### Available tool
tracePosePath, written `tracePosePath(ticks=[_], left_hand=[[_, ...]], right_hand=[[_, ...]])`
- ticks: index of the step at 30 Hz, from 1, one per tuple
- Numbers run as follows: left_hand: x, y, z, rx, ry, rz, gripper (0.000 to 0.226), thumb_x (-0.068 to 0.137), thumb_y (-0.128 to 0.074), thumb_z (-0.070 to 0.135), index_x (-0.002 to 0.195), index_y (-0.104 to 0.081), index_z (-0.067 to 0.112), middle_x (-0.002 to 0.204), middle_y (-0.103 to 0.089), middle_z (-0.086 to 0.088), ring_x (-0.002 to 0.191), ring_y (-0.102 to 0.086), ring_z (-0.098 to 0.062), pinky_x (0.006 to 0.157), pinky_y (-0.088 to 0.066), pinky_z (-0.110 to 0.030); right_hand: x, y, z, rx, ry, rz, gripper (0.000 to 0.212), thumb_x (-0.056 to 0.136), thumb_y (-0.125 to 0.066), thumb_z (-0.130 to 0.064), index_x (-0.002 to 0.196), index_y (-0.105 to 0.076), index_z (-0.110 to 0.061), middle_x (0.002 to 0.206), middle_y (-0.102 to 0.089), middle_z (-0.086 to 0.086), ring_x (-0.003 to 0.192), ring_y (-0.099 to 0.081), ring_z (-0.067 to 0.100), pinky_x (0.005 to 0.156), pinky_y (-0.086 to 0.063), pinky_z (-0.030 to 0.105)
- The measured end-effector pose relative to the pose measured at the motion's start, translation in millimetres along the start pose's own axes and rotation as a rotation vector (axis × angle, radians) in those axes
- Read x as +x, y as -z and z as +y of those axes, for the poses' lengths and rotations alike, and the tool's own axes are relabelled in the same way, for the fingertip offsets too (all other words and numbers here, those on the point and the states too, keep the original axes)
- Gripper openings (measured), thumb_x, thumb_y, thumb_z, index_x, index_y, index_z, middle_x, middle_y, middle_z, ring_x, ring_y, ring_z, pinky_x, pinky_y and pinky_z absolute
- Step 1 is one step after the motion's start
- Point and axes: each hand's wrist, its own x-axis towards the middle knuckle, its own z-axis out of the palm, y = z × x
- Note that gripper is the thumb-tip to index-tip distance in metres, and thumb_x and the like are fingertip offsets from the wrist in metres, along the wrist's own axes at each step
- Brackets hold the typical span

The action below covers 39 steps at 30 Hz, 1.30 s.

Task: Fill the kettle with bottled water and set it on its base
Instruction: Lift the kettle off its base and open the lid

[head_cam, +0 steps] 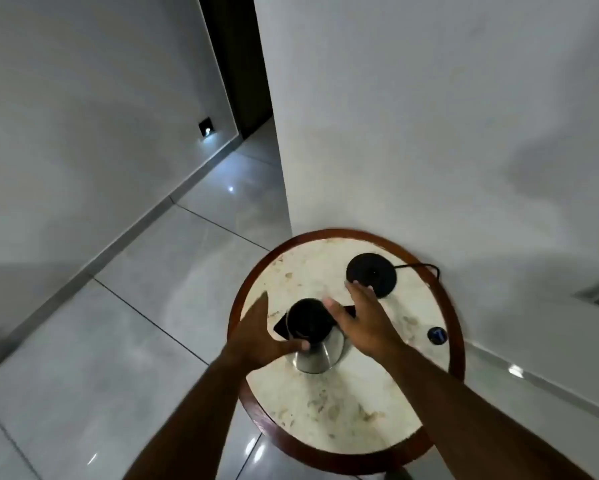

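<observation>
A steel kettle (317, 355) with a black lid stands on the round marble-topped table (343, 417), left of centre. My left hand (256, 336) cups its left side, thumb against the lid's lower rim, fingers spread. My right hand (367, 322) hovers at the kettle's right side over its black handle, fingers apart, nothing gripped. The black round kettle base (372, 273) lies at the table's far side, just beyond my right fingertips, with its cord running right. No water bottle is in view.
A small dark bottle cap (436, 335) lies near the table's right edge. The table has a raised brown wooden rim (237, 306) and stands against a white wall corner. Glossy grey floor tiles spread to the left, toward a dark doorway.
</observation>
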Motion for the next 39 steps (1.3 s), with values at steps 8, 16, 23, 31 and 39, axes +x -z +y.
tracePosePath(ticks=[8,16,23,31,39], left_hand=[[43,-62,-52,-0.033,0.092,-0.056,0.125,0.045,-0.085,0.062,0.149,-0.027,0.025,0.143,-0.047,0.012,0.135,-0.042,-0.021,0.099,-0.026,-0.009],[16,-95,-38,-0.235,0.097,0.141,0.094,0.049,-0.084,0.062,0.131,-0.045,0.038,0.114,-0.064,0.021,0.103,-0.062,0.001,0.079,-0.048,-0.011],[34,-81,-44,-0.193,0.057,0.049,0.106,0.043,-0.088,0.057,0.134,-0.033,0.054,0.12,-0.054,0.034,0.11,-0.051,0.012,0.09,-0.042,-0.009],[38,-83,-48,-0.238,0.041,0.036,0.089,0.042,-0.091,0.048,0.112,-0.039,0.065,0.11,-0.059,0.038,0.103,-0.057,0.012,0.08,-0.048,-0.014],[37,-83,-51,-0.251,0.006,0.041,0.087,0.045,-0.09,0.047,0.115,-0.04,0.062,0.114,-0.054,0.042,0.106,-0.052,0.017,0.078,-0.047,-0.014]], right_hand=[[35,-61,48,-0.243,0.024,0.101,0.112,0.05,-0.032,-0.098,0.138,-0.036,-0.029,0.158,-0.017,0.001,0.146,0.002,0.028,0.112,-0.025,0.055],[70,-43,53,-0.362,0.207,-0.06,0.109,0.047,-0.035,-0.098,0.133,-0.041,-0.031,0.16,-0.005,0.004,0.145,0.018,0.027,0.117,-0.014,0.054],[70,-40,52,-0.433,0.241,-0.103,0.097,0.056,-0.055,-0.082,0.134,-0.038,-0.028,0.157,-0.012,0.006,0.145,0.007,0.032,0.114,-0.023,0.056],[79,-24,39,-0.265,0.231,-0.119,0.056,0.067,-0.069,-0.053,0.112,-0.062,-0.021,0.12,-0.057,0.001,0.115,-0.05,0.021,0.096,-0.047,0.037],[92,24,40,0.314,0.019,-0.524,0.023,0.089,-0.06,-0.024,0.105,-0.072,-0.011,0.079,-0.073,-0.001,0.071,-0.066,0.001,0.08,-0.042,0.024]])
